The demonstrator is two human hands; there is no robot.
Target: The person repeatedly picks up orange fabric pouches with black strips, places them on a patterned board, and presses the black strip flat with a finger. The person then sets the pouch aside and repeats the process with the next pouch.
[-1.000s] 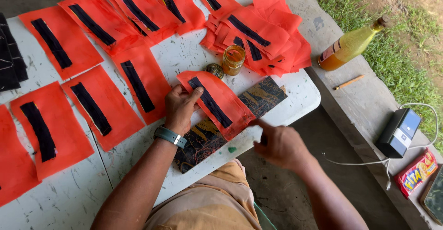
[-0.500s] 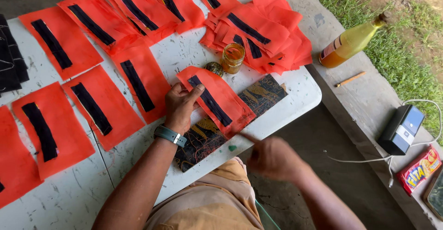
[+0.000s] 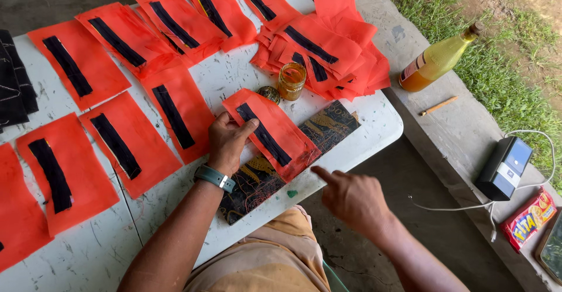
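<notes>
My left hand (image 3: 227, 141) rests fingers-down on the near end of an orange fabric piece with a black strip (image 3: 271, 132), pinning it to a dark patterned board (image 3: 328, 129) on the white table (image 3: 234, 81). A teal watch sits on that wrist. My right hand (image 3: 350, 195) hovers off the table's front edge, index finger pointing toward the orange piece's lower corner, holding nothing that I can see. A small jar of amber liquid (image 3: 291, 81) and its round lid (image 3: 269, 94) stand just behind the piece.
Several orange pieces with black strips (image 3: 120, 145) lie spread over the table, and a heap of them (image 3: 331, 52) sits at the far right. On the concrete ledge are a yellow bottle (image 3: 436, 60), a pencil (image 3: 438, 106), a black box with cable (image 3: 503, 168) and a red snack packet (image 3: 530, 217).
My right hand pulled back from the orange piece below the table edge and has now come up again, index finger pointing at it. The left hand stayed on the fabric.
</notes>
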